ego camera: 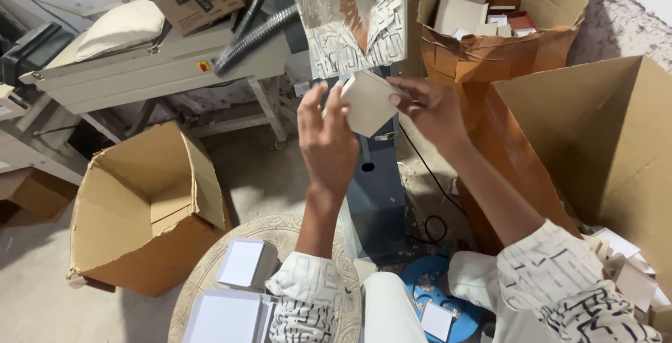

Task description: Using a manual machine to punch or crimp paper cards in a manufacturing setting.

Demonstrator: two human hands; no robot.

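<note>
White boxes (pixel 241 262) lay on the stool under my arms.
Both hands gripped one small grey box (pixel 369 101) between them: left hand (pixel 325 136) on its near side, right hand (pixel 430 108) pinching its far edge.

This is a small box-making workshop. Open cardboard cartons (pixel 143 213) stand on a dusty concrete floor (pixel 266 175), another carton (pixel 500 17) is full of finished small boxes, and a grey machine (pixel 161 63) with a ribbed hose (pixel 255 35) stands by the rough wall.
</note>
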